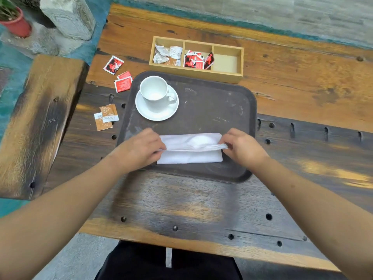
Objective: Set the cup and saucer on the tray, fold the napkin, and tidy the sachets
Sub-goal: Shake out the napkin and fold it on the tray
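Observation:
A white cup (154, 87) stands on a white saucer (156, 112) at the far left of the dark brown tray (218, 106). A white napkin (189, 156) lies at the tray's near edge, partly folded over itself. My left hand (141, 148) pinches the napkin's left end and my right hand (242, 147) pinches its right end, lifting the fold edge. Red sachets (123, 82) and brown sachets (107, 117) lie loose on the table left of the tray.
A wooden three-compartment box (228, 74) sits beyond the tray; its left cell holds pale sachets, the middle red ones, the right none. A wooden bench (40, 122) stands to the left, a red plant pot (17, 25) and a stone block (68, 15) on the floor.

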Demonstrator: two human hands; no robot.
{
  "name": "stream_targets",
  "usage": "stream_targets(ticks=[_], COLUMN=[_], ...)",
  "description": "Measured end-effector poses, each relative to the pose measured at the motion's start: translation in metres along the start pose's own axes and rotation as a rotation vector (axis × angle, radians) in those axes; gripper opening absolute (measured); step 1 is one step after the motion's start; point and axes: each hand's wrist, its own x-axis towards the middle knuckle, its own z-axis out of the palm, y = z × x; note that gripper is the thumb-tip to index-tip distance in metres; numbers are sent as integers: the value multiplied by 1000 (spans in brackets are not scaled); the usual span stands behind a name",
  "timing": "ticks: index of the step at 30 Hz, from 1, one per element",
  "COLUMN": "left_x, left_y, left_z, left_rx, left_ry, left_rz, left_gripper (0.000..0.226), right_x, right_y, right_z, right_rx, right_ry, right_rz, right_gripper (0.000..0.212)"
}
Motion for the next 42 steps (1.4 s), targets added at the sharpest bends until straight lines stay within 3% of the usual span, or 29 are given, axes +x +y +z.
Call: stream_targets(ticks=[3, 8, 11, 13, 15, 19, 25, 31, 35, 38, 42], left_x=[-13, -19, -19, -12, -3, 12, 21, 21, 19, 23, 47], left_y=[10, 17, 16, 12, 10, 8, 11, 4, 1, 4, 12], left_z=[14, 22, 18, 16, 14, 16, 33, 41, 34, 26, 11], left_rx=[6, -9, -83, -215, -248, 56, 136, -92, -367, -502, -485], left_ry=[-68, -220, -249, -92, 9, -129, -402, -287, -149, -88, -6], left_rz=[46, -46, -260, -521, -748, -684, -734, -843, -967, -971, -830], left_gripper=[6, 8, 15, 10, 22, 45, 62, 43, 14, 14, 12], right_x=[-8, -21, -25, -22, -14, 9, 31, 34, 29, 21, 15], right_y=[-4, -11, -11, -12, -15, -24, -40, -41, -29, -15, 0], right_z=[16, 28, 27, 24, 20, 15, 24, 32, 27, 17, 1], right_rx=[-126, -163, -139, -85, -20, 21, -128, -104, 197, 599, 1054], right_ry=[-127, -236, -218, -150, -63, -29, -306, -249, -147, -91, 49], right_rz=[-25, 24, 55, 106, 155, 182, 289, 364, 435, 534, 654], right_gripper=[19, 31, 33, 29, 31, 46, 77, 52, 11, 17, 15])
